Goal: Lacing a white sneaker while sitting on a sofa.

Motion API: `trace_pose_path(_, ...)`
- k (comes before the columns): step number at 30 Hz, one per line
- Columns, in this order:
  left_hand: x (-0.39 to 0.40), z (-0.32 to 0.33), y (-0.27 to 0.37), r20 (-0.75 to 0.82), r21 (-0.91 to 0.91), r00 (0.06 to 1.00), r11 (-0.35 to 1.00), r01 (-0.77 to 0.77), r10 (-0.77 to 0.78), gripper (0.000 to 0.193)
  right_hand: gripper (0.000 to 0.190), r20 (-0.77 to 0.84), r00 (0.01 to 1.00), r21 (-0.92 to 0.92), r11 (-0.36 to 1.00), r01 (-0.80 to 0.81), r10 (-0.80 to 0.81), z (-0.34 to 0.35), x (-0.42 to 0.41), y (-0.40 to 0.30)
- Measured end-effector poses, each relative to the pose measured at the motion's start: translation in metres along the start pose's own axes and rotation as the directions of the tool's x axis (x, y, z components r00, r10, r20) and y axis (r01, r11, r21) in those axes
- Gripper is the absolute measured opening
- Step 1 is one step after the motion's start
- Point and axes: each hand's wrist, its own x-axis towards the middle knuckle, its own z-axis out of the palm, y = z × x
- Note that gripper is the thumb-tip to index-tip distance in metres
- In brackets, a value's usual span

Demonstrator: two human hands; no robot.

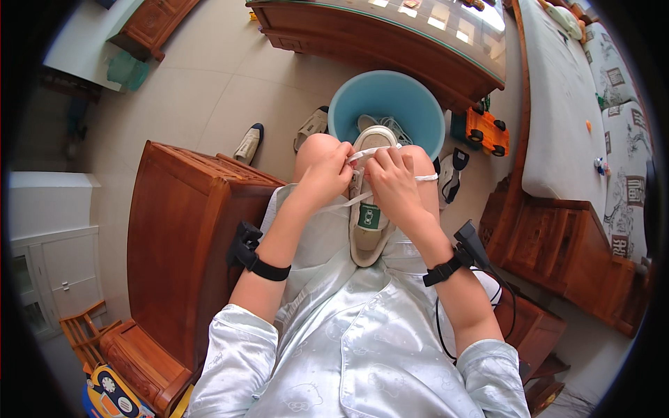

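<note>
A light canvas sneaker point(368, 241) rests on my lap between my thighs, its toe pointing away from me. Its tongue carries a green label with a bear figure. My left hand point(334, 172) pinches a flat white shoelace point(366, 153) above the shoe. Bent over the eyelets, my right hand point(391, 175) has its fingertips on the same lace; the fingers hide part of the shoe. Loose lace ends trail across both thighs. Just beyond my knees stands a light blue plastic bucket point(345, 99) with another laced shoe point(394, 128) inside.
On the tiled floor lie several shoes, including a dark-toed one point(249, 143) and one at the right point(450, 175). An orange toy truck point(487, 130) sits beside the bucket. A glass-topped wooden table point(366, 39) stands ahead, a wooden cabinet point(167, 235) left, a cushioned wooden sofa point(556, 130) right.
</note>
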Motion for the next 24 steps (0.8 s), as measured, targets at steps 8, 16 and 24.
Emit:
trace_pose_path(8,-0.010,0.015,0.010,-0.064,0.153,0.986,0.977,-0.146,0.157,0.025,0.010,-0.115,0.993,0.016,1.000,-0.021,0.023,-0.031,-0.013,0.006)
trace_pose_path(16,-0.010,0.025,0.000,-0.143,-0.063,0.980,0.987,-0.150,0.140,0.012,0.012,-0.186,0.962,-0.015,0.978,-0.206,0.200,-0.107,-0.070,0.059)
trace_pose_path(24,-0.010,0.013,-0.004,-0.140,-0.120,0.988,0.989,-0.084,0.067,0.016,0.013,-0.421,0.764,-0.087,0.817,-0.570,0.489,-0.258,-0.186,0.117)
